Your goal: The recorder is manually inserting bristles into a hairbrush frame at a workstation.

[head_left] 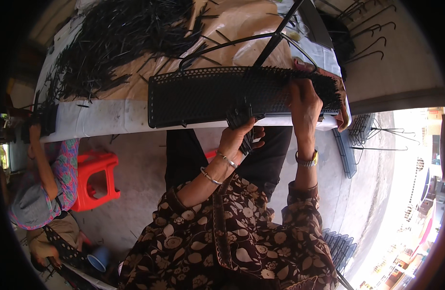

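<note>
A long black perforated rack with rows of small holes lies along the near edge of the table, below a black metal frame. Thin black sticks stand packed in the holes at its right end. My left hand is wrapped round a bundle of black sticks at the rack's front edge. Over the filled part, my right hand is closed with its fingertips pinched down at the rack; whatever they hold is hidden among the dark sticks.
A big heap of loose black sticks covers the table's left on brown paper. Left, a co-worker's arm reaches to the table beside a red stool. Black wire racks stand on the floor at right.
</note>
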`<action>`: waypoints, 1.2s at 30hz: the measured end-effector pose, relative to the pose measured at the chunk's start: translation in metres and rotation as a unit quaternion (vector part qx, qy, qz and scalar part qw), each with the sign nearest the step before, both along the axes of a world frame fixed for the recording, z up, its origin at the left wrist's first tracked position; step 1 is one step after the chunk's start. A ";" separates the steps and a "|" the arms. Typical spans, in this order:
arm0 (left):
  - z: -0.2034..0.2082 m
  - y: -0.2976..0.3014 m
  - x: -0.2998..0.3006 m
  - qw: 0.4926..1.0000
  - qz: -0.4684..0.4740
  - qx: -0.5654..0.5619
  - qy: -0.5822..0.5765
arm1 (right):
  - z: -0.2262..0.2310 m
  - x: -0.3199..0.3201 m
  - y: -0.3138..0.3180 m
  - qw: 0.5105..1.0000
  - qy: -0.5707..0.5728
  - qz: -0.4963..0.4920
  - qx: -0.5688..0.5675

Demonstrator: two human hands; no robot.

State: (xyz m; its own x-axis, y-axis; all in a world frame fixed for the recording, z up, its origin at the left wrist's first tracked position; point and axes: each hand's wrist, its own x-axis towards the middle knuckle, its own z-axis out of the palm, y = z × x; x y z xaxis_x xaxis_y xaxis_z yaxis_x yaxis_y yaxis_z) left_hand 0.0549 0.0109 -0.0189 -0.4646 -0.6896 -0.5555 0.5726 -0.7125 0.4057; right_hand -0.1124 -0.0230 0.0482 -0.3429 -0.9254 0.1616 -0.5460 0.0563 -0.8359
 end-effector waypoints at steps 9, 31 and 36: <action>0.004 0.005 -0.003 0.998 -0.013 0.029 -0.046 | -0.031 -0.009 -0.044 0.947 0.216 -0.090 -0.221; 0.015 0.003 0.007 0.998 -0.024 -0.017 -0.059 | 0.001 0.006 0.002 0.981 0.091 0.128 0.114; 0.018 0.003 0.000 0.999 -0.029 -0.026 -0.036 | 0.001 0.008 0.025 0.975 -0.064 0.170 0.127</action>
State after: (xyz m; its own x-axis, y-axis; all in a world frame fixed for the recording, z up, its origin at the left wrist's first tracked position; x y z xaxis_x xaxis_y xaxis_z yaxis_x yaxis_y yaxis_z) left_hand 0.0546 0.0142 -0.0009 -0.4643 -0.6916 -0.5533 0.4996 -0.7203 0.4812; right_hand -0.1044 0.0020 0.0495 -0.0123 -0.9937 -0.1113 -0.4618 0.1044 -0.8808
